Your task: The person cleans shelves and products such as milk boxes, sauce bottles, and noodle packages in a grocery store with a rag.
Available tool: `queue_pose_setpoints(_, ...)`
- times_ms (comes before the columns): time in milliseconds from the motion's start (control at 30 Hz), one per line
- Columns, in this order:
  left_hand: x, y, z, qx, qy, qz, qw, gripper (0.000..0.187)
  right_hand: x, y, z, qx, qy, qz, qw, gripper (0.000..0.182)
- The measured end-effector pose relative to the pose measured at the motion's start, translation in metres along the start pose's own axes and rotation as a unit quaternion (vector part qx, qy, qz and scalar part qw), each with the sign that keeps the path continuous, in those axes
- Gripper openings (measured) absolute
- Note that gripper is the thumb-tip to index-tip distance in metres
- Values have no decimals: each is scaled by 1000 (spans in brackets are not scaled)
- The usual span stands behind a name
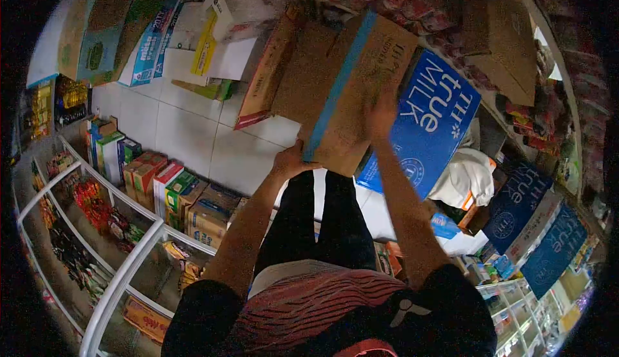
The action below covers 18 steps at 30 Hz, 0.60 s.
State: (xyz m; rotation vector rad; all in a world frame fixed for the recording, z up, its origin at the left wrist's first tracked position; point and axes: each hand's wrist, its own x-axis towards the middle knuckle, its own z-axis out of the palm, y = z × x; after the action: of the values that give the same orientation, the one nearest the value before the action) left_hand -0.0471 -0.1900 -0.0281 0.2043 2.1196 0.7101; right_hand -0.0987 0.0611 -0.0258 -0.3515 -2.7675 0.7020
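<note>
A brown cardboard box [361, 93] with a blue tape strip lies in front of my legs. At its lower left corner, my left hand [292, 163] holds the edge, fingers curled against the cardboard. My right hand [382, 117] is on the right part of the box, blurred, and its fingers are hard to make out. To the left, an open brown carton [265, 73] with red edging touches the taped box. A blue TH true MILK carton [422, 122] lies just right of my right hand.
White and yellow cartons [216, 41] stand at the upper left on the tiled floor [184, 118]. A metal shelf rack [122, 270] with packets curves along the lower left. A white bag [465, 178] and more blue cartons [516, 209] are at the right.
</note>
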Motion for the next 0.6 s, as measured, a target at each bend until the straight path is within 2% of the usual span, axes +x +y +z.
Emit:
queue_pose_setpoints(33, 3, -9, 7, -4, 1, 3, 1000, 96, -32, -13, -7, -15, -39, 7, 999, 55)
queue_pose_setpoints(100, 7, -25, 23, 3, 74, 78, 994, 95, -79, -48, -38, 33, -127, 23, 991, 54)
queue_pose_setpoints(200, -8, -4, 9, 57, 58, 32, 996, 88, -136, -38, -33, 79, -130, -26, 988, 50)
queue_pose_setpoints(233, -13, 1, 9, 58, 58, 32, 996, 88, -141, -40, -35, 86, -130, 13, 988, 48)
queue_pose_setpoints(267, -19, 7, 11, 82, 95, 16, 992, 85, -144, -41, -36, 93, -129, 53, 986, 46)
queue_pose_setpoints(300, -25, 12, 14, 108, 133, 0, 985, 82, -143, -40, -34, 89, -108, 44, 989, 46)
queue_pose_setpoints(333, -31, 16, 19, 110, 131, 0, 985, 82, -138, -42, -34, 90, -107, 46, 989, 46)
queue_pose_setpoints(400, -38, 26, 28, 72, 324, 92, 939, 77, -118, -43, -34, 106, -82, 103, 986, 46)
queue_pose_setpoints(467, -36, 37, 29, 60, 322, 97, 940, 79, -87, -40, -29, 86, 1, 97, 992, 43)
queue_pose_setpoints(533, -24, 55, 16, 75, 300, 172, 935, 80, -47, -31, -20, 92, 64, 123, 986, 44)
queue_pose_setpoints(567, -15, 63, 11, 78, 301, 173, 935, 80, -23, -18, -12, 88, 79, 112, 987, 44)
queue_pose_setpoints(600, -6, 71, 6, 141, 288, 185, 929, 84, 2, -3, -5, 84, 93, 100, 987, 45)
